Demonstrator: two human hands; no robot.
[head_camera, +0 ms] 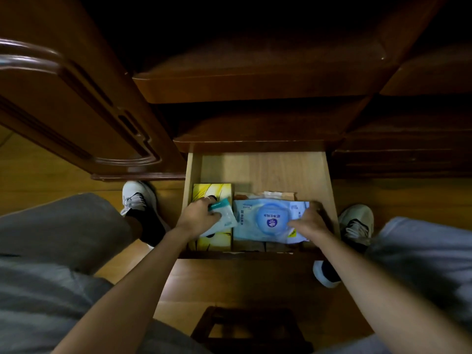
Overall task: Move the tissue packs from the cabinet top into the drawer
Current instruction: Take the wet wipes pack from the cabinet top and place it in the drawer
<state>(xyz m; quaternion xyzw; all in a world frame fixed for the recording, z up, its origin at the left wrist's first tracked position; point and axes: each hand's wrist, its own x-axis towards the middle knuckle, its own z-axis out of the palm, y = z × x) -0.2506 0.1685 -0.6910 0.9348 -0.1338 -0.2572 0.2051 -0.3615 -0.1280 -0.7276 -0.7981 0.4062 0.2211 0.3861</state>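
Observation:
An open wooden drawer sits below me, pulled out of the dark cabinet. My left hand grips a small white and teal tissue pack over a yellow tissue box at the drawer's left side. My right hand holds the right end of a large pale blue wet-wipe pack with a round lid, lying across brown packs in the drawer's front part.
An open cabinet door stands at the left. My feet in white shoes flank the drawer on the wooden floor. A dark wooden stool is below the drawer. The drawer's back half shows bare wood.

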